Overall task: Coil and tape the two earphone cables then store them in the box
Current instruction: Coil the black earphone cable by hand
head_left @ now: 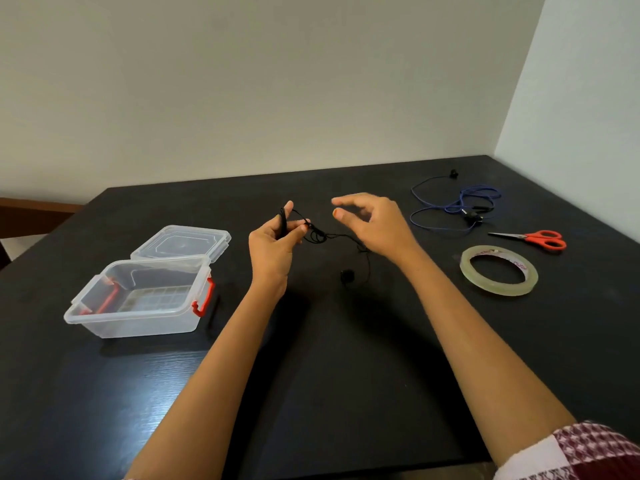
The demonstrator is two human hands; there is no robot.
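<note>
Right of clear box (145,322), left hand (273,242) pinches black earphone cable (325,234), loops round fingers (288,206); right hand (375,223) loose, empty. Likely step: coiling first cable. Next: catch slack, wind on.

Black earphone cable (313,233): partly coiled on left hand (272,244), remainder trailing on the table. Blue earphone cable (460,204): loose, far right. Clear box (138,320): open, left. Tape roll (498,289): flat.

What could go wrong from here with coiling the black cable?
1. The black earphone cable bunches in a tangle beside the left hand; winding it in may knot it.
2. The tape roll lies far right, past the right hand; reaching for it could loosen the loops on the fingers.
</note>
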